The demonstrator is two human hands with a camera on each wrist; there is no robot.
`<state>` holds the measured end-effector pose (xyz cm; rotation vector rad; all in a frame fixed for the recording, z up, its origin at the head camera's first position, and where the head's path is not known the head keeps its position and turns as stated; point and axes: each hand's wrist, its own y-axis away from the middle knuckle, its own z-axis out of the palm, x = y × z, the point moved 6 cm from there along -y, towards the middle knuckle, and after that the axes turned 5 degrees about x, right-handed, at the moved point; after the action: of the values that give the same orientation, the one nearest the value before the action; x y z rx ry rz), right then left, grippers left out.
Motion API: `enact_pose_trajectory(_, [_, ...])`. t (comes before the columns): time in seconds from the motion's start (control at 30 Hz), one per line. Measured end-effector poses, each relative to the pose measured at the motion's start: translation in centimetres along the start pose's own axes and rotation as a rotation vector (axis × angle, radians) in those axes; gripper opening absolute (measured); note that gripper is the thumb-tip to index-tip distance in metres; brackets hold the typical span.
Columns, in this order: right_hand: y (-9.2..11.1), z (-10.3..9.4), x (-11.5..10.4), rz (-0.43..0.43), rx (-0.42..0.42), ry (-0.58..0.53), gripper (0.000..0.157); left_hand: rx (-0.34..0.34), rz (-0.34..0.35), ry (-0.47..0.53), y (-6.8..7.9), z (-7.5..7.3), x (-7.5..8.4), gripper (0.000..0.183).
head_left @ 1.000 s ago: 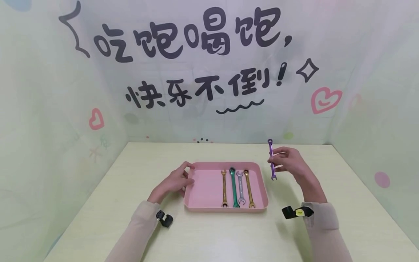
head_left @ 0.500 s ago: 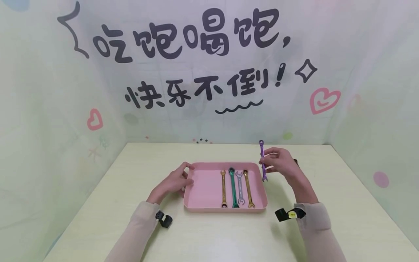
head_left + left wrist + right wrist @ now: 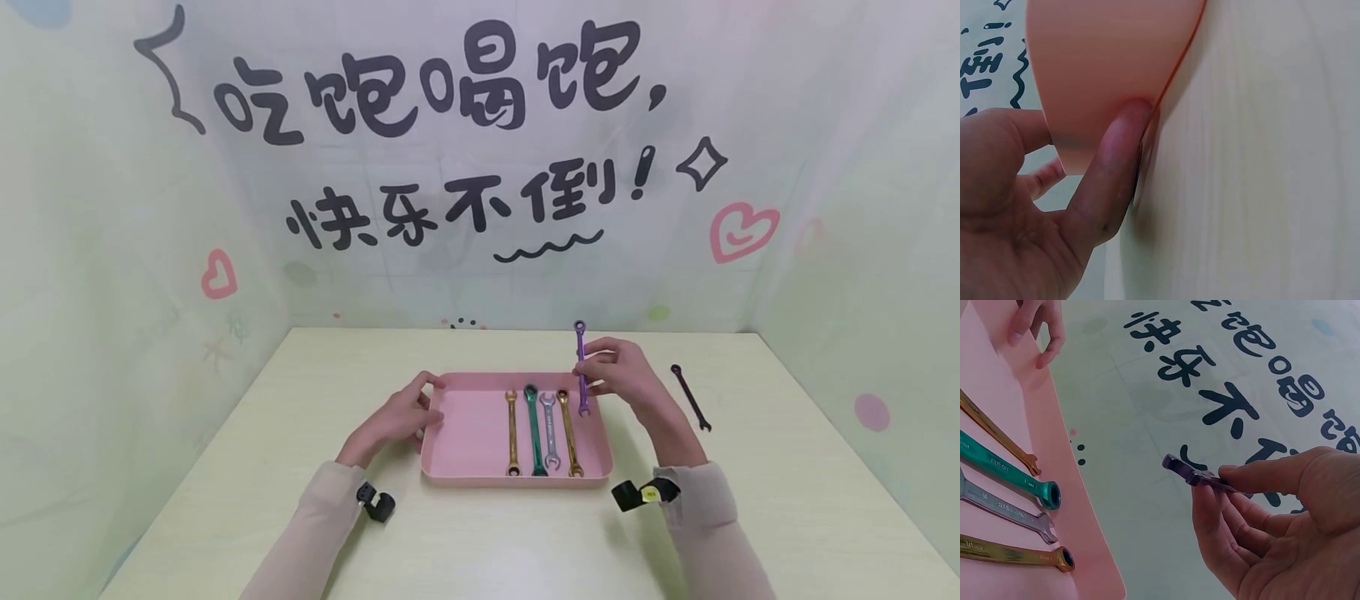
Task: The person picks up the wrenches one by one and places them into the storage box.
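Observation:
A pink tray (image 3: 472,433) lies on the table, its left end gripped by my left hand (image 3: 397,415). The left wrist view shows the thumb on one side of the tray wall and fingers on the other. My right hand (image 3: 622,373) pinches a purple combination wrench (image 3: 580,337) near its middle, held nearly upright over the tray's right part. In the right half of the tray lie a gold wrench (image 3: 513,433), a green wrench (image 3: 535,433), a silver wrench (image 3: 551,429) and a second gold wrench (image 3: 570,433), side by side.
Right of the tray, a dark wrench (image 3: 691,398) lies on the table (image 3: 495,542) behind my right forearm. A printed cloth backdrop (image 3: 420,292) stands along the table's back and sides.
My right hand has carried the purple wrench leftward, from beside the tray to over its right part. The dark wrench, hidden by the arm before, now shows. The left hand stays put.

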<state>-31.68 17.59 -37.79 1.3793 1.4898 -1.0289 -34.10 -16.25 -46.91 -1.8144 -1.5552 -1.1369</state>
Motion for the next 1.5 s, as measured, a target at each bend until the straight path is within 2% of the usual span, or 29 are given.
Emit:
enact_pose_trajectory(0.4, [-0.3, 1.8, -0.3, 0.021, -0.042, -0.014, 0.040, 0.012, 0.000, 0.004, -0.3, -0.1, -0.1, 0.052])
enact_pose_trajectory(1.07, [-0.3, 6.9, 0.3, 0.055, -0.085, -0.054, 0.035, 0.006, -0.002, 0.008, -0.3, 0.0, 0.0, 0.052])
enact_pose_trajectory(1.17, [-0.1, 7.7, 0.4, 0.076, -0.078, -0.041, 0.037, 0.004, 0.001, 0.008, -0.3, 0.0, 0.0, 0.052])
enact_pose_trajectory(1.3, [0.2, 8.6, 0.7, 0.096, -0.042, 0.031, 0.039, 0.007, -0.001, 0.005, -0.3, 0.0, 0.0, 0.052])
enact_pose_trajectory(1.5, [0.7, 10.2, 1.0, 0.087, -0.093, 0.034, 0.049, 0.003, 0.004, 0.003, -0.2, 0.0, -0.1, 0.051])
